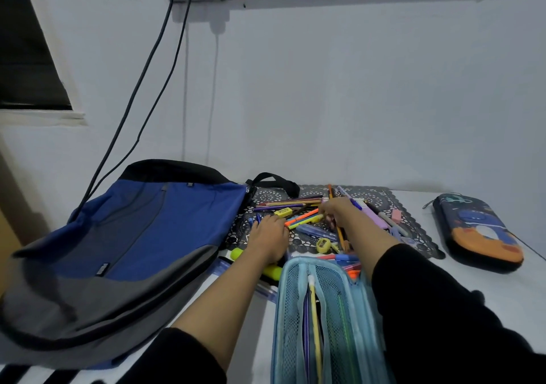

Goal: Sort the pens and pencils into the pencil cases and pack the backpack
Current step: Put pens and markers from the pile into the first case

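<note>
A pile of pens and pencils point(295, 206) lies on a black lace mat point(419, 239). My left hand point(270, 237) lies palm down at the pile's left edge, fingers curled over a blue pen point(256, 218) that sticks out past the fingertips. My right hand point(336, 206) reaches into the middle of the pile and pinches the end of an orange pen point(301, 217). An open light-blue pencil case point(295, 324) with mesh pockets stands just below both wrists, with pencils inside. A blue and grey backpack point(133, 236) lies flat on the left.
A shut dark pencil case point(478, 233) with a dinosaur print lies at the far right on the white table. A yellow sharpener point(323, 244), a pink eraser point(396, 215) and yellow highlighters point(236, 253) lie about the mat. Two black cables point(141, 88) hang from the wall down behind the backpack.
</note>
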